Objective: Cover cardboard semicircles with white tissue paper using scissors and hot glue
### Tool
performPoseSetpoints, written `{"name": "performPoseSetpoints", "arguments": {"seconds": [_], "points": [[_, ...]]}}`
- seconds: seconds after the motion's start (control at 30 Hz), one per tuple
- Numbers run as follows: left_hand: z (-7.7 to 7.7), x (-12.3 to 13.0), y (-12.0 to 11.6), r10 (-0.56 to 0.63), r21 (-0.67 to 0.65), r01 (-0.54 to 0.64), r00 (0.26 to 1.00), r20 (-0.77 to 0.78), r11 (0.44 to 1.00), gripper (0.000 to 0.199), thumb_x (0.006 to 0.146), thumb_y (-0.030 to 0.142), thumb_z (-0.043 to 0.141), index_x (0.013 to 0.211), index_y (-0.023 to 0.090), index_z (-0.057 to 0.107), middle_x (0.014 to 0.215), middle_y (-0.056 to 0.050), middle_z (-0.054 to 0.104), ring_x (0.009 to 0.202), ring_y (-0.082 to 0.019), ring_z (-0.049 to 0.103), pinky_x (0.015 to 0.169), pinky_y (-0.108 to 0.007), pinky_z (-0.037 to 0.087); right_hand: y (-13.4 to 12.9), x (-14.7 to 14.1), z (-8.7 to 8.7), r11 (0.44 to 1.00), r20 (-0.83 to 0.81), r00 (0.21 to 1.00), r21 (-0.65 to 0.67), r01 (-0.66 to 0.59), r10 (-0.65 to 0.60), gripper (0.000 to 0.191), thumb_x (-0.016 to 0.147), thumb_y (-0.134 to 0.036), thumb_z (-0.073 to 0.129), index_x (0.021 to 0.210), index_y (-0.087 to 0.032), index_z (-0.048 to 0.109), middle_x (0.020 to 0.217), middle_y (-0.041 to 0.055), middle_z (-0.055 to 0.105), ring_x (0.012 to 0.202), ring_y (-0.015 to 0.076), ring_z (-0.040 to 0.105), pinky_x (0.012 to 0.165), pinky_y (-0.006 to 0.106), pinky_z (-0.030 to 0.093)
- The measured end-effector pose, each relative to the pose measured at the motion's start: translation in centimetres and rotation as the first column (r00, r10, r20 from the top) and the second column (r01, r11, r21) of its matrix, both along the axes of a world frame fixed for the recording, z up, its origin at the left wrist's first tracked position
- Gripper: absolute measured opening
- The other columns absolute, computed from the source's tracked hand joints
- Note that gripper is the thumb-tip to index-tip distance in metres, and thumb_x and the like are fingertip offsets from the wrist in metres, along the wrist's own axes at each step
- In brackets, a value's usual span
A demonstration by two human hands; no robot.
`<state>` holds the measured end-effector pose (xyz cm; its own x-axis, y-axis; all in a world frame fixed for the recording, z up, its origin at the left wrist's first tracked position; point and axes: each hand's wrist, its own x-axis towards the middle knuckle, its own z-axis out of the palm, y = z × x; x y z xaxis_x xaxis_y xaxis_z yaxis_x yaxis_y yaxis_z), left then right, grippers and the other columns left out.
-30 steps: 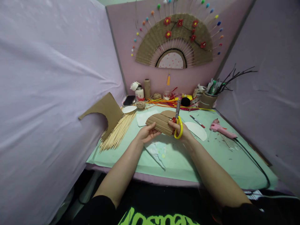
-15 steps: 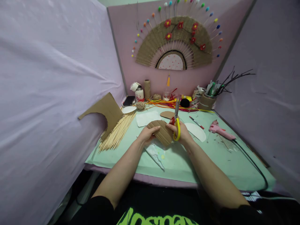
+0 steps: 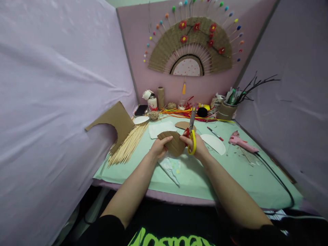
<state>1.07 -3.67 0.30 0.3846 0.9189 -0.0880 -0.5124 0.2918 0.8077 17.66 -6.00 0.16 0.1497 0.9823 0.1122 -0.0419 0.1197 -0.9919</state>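
Two hands hold one corrugated cardboard half-disc (image 3: 174,145) between them, raised over the near middle of the desk (image 3: 202,189). The left hand (image 3: 159,147) grips its left side, thumb laid across the upper face and fingers mostly hidden behind. The right hand (image 3: 197,146) pinches its right edge near the top and also carries one pair of scissors (image 3: 193,142), with a yellow handle loop towards the wrist and blades pointing away from the person.

A second cardboard half-disc (image 3: 181,125) lies flat just beyond the hands, and one white sheet (image 3: 161,129) lies to its left. There are two white paper half-discs, one (image 3: 214,144) right of the right hand and the other (image 3: 140,120) at the far left. One patterned cloth (image 3: 169,169) lies below the left hand.

On the right are one marker pen (image 3: 215,133) and one pink glue gun (image 3: 243,142) with a black cord. On the left, one cardboard offcut (image 3: 124,116) with a curved cutout rests on a single spread of bamboo skewers (image 3: 125,148), too many to count.

Along the back stand one phone (image 3: 140,110), one jar (image 3: 152,102), one cardboard tube (image 3: 161,97), two balls of twine (image 3: 153,115), one black ball (image 3: 202,112) and a heap of uncountable pipe cleaners (image 3: 175,112). One large fan (image 3: 166,44) hangs on the wall behind, bearing six larger red flowers, one smaller one and one orange tassel (image 3: 183,89).
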Motion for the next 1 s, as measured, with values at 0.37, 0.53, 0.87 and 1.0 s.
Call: {"name": "performPoseSetpoints", "arguments": {"seconds": [0.37, 0.53, 0.87, 1.0], "points": [[1.2, -1.7, 0.7, 0.116, 0.045, -0.115, 0.993, -0.034, 0.992, 0.044, 0.053, 0.028, 0.088, 0.092, 0.014, 0.072, 0.089, -0.007, 0.075, 0.088, -0.025, 0.068, 0.090, -0.040, 0.050, -0.1, 2.8, 0.9, 0.999, 0.611, 0.792, 0.023, -0.036, 0.015, 0.046, 0.057, -0.056, 0.079, 0.081, -0.022, 0.062, 0.072, -0.0012, 0.059, 0.067, 0.0178, 0.050, 0.063, 0.031, 0.040], [2.2, -3.5, 1.1, 0.078, 0.141, -0.057, 0.985, -0.152, 0.988, 0.040, 0.054, 0.026, 0.088, 0.089, 0.014, 0.074, 0.090, -0.007, 0.075, 0.084, -0.021, 0.067, 0.083, -0.033, 0.049, -0.5, 3.4, 1.2, 0.995, 0.652, 0.756, 0.022, -0.095, 0.058, 0.046, 0.064, -0.059, 0.074, 0.089, -0.022, 0.064, 0.074, -0.0001, 0.060, 0.069, 0.0188, 0.051, 0.063, 0.031, 0.041], [0.8, -5.0, 1.1, 0.043, 0.141, -0.020, 0.986, -0.161, 0.990, 0.036, 0.055, 0.026, 0.087, 0.087, 0.015, 0.074, 0.089, -0.007, 0.075, 0.084, -0.022, 0.068, 0.084, -0.035, 0.049, -1.0, 1.8, 1.3, 0.975, 0.667, 0.731, 0.031, -0.218, 0.142, 0.041, 0.064, -0.056, 0.075, 0.082, -0.021, 0.063, 0.066, -0.0033, 0.051, 0.061, 0.0143, 0.042, 0.057, 0.027, 0.034], [0.6, -5.2, 0.8, 0.041, 0.143, -0.014, 0.982, -0.185, 0.990, 0.036, 0.055, 0.025, 0.086, 0.088, 0.014, 0.075, 0.090, -0.008, 0.076, 0.085, -0.023, 0.068, 0.084, -0.036, 0.049, -1.2, 1.6, 1.2, 0.969, 0.682, 0.709, 0.006, -0.248, 0.178, 0.039, 0.065, -0.056, 0.074, 0.080, -0.022, 0.062, 0.066, -0.0031, 0.051, 0.061, 0.0144, 0.042, 0.057, 0.027, 0.033]]}}
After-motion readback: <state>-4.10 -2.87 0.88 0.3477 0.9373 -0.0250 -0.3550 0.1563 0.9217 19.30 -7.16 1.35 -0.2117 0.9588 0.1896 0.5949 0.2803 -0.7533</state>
